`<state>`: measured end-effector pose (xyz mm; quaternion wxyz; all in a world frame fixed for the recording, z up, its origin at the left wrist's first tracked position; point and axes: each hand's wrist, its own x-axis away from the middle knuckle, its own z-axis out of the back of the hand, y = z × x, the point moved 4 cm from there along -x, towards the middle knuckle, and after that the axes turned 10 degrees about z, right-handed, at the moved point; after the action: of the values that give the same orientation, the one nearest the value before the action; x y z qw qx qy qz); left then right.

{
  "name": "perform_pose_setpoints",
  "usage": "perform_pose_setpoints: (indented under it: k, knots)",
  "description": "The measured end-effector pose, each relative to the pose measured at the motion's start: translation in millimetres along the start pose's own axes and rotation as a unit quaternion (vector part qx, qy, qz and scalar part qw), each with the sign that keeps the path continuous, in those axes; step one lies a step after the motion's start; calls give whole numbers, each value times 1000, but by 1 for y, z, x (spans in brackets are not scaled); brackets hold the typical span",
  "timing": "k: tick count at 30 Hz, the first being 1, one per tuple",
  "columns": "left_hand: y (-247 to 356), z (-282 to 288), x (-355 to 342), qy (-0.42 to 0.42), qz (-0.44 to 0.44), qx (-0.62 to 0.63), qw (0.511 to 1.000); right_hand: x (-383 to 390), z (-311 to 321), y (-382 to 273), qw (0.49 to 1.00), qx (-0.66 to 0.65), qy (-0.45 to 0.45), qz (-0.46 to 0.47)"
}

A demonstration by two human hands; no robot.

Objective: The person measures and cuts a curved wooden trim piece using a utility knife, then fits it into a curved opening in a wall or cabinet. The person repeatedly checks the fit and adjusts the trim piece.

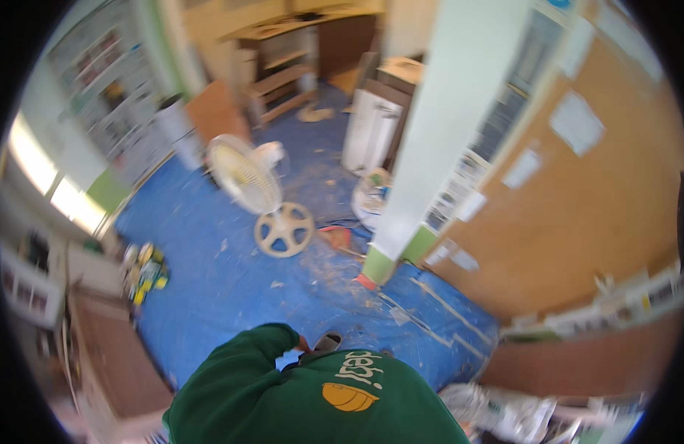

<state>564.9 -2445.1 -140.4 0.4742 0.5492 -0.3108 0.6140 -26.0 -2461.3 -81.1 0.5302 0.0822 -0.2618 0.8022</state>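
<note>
I stand on a blue floor sheet (216,296) in a green sweatshirt (282,399). My left arm is bent, and a small part of my left hand (303,344) shows past the cuff, close to my body at the waist. Its fingers are hidden and blurred, so whether it holds anything cannot be made out. My right hand is outside the picture. One shoe (328,342) shows just beyond the left hand. Ahead of me stands a white pedestal fan (244,174) on a round spoked base (284,230).
A white bucket (371,198) with things in it stands beside the green-and-white pillar (438,126). Boards (368,133) lean behind it. Bottles and cans (145,270) cluster at left. Wooden shelving (282,81) stands at the back; crumpled plastic (504,414) lies at lower right.
</note>
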Motion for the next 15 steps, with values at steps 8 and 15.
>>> perform_pose_setpoints:
  k: [8,15]
  knots:
    - [-39,-177,137,184,229,121,948,-210,90,-19,967,38,-121,220]
    - [77,-362,191,151,287,496,805,-259,94,-110,921,68,-201,328]
